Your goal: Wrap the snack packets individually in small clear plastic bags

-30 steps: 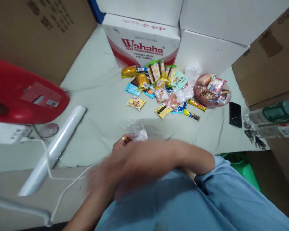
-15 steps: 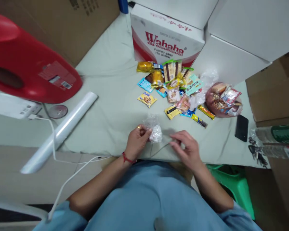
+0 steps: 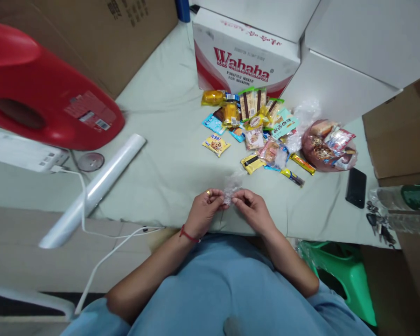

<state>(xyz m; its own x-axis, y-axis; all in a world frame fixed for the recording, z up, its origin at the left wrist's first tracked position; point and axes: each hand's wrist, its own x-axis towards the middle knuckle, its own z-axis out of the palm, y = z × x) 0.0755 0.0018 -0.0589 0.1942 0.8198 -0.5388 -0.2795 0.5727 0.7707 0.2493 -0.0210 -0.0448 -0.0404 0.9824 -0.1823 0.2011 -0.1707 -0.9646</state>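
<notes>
Near the table's front edge, a crumpled piece of clear bubble wrap (image 3: 232, 184) is pinched between both hands. My left hand (image 3: 206, 208) grips its left side with thumb and fingers closed. On the opposite side, my right hand (image 3: 252, 209) pinches it with fingertips. Whether anything is wrapped inside cannot be made out. Beyond the hands lies a yellow cookie packet (image 3: 216, 144), apart from a pile of wrapped snacks (image 3: 254, 122). A yellow-and-black packet (image 3: 252, 163) and a thin stick-shaped snack (image 3: 292, 178) lie nearest the right hand.
A Wahaha water carton (image 3: 247, 58) stands behind the snacks. To the right are a reddish bag of snacks (image 3: 327, 147), a black phone (image 3: 356, 187) and keys (image 3: 380, 226). A red jug (image 3: 52, 102), a clear film roll (image 3: 94, 191) and a white cable (image 3: 85, 205) occupy the left.
My right hand has moved left and now pinches the bubble wrap, which my left hand was holding alone. The wrap has shifted slightly right and looks more bunched. The view has shifted a little.
</notes>
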